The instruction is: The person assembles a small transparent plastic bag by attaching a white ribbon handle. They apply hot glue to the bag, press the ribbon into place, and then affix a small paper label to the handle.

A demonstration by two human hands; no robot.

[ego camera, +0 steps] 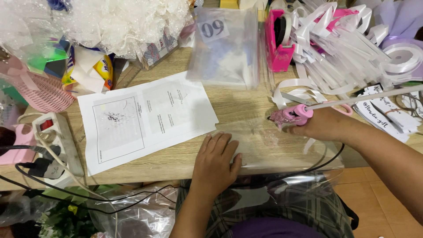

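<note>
My left hand [216,161] lies flat, fingers together, pressing a clear plastic sheet [269,150] against the wooden table [172,158] at its front edge. My right hand [324,124] grips a pink glue gun [291,115] with its nozzle pointing left and resting on the upper part of the sheet. A black cord [324,163] runs from the gun down over the table edge. The sheet hangs past the table onto my lap.
White printed paper [145,119] lies left of the sheet. Behind stand a clear plastic box [224,48], a pink tape dispenser [277,39] and piled white ribbon [348,48]. Scissors [335,103] lie by my right hand. A power strip [57,141] and pink basket [44,94] sit left.
</note>
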